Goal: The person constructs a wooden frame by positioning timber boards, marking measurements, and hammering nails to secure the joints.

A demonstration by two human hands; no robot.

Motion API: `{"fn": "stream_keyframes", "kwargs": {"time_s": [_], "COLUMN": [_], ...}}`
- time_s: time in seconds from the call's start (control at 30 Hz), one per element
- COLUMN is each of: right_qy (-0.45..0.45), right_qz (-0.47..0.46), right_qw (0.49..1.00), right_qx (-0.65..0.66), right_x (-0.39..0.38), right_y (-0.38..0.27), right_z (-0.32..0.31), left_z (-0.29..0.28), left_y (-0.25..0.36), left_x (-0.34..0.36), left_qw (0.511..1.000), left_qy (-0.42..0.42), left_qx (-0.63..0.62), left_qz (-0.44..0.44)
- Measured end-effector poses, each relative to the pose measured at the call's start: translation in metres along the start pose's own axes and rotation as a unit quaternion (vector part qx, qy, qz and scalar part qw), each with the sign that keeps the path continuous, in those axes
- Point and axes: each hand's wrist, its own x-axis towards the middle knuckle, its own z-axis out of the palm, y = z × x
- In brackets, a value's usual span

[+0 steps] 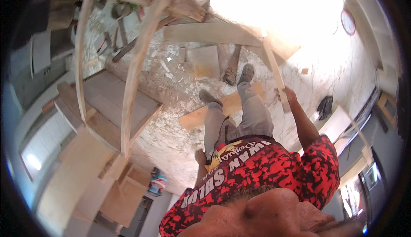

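My right hand (286, 95) grips a narrow pale wooden strip (274, 66) angled up toward a long board (192, 32) that spans the floor beyond my feet. My left hand (200, 156) hangs low beside my left thigh, small and partly visible, so I cannot tell how its fingers are set. A light plank (189, 119) lies crosswise under my legs. Beyond my sandals are a square tile or board (202, 59) and a dark, worn length of timber (232, 63) on the dusty floor (171, 100).
Upright timber posts (135, 83) rise from a wooden frame around a grey panel (115, 93) on the left. Scattered tools (115, 36) and scraps lie farther off. Plywood pieces (64, 168) stand at lower left. A dark bag (324, 108) and a white panel (334, 128) are at right.
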Motion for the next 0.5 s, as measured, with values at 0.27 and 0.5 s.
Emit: {"fn": "stream_keyframes", "kwargs": {"time_s": [0.27, 0.5], "right_qy": [-0.155, -0.327], "right_qz": [0.077, -0.097], "right_qw": [0.847, 0.562], "right_qx": [-0.503, -0.754], "right_x": [-0.245, -0.315], "right_y": [0.05, 0.136], "right_z": [0.197, 0.324], "left_z": [-0.081, -0.107], "left_y": [-0.005, -0.054], "left_x": [0.066, -0.022], "left_qw": [0.607, 0.408], "left_qy": [-0.088, -0.184], "left_qx": [-0.77, -0.891], "left_qz": [-0.176, 0.074]}}
